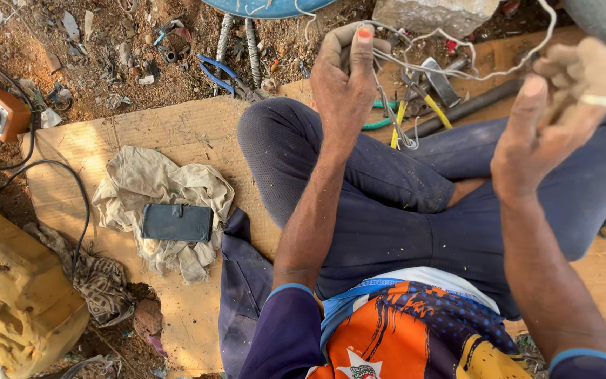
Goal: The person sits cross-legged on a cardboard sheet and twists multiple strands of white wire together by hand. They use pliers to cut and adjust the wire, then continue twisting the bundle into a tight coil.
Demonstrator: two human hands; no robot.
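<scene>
Both hands [345, 77] [562, 105] on bent wire [457, 70]

Sleeves: we see dark purple sleeves [285, 330], each edged with a thin light-blue band at the cuff.
Shirt front: we note a bright orange panel [401, 337] with dark line drawings, blue dotted patches, yellow at the lower right and a white star shape at the hem.
Undershirt: we see a white edge above the shirt.
Trousers: we see dark navy trousers [387, 203], dusted with pale specks.
Left hand [341, 81]: we note an orange-tinted thumbnail.
Right hand [562, 105]: we see a pale band around one of the fingers [597, 100].
</scene>
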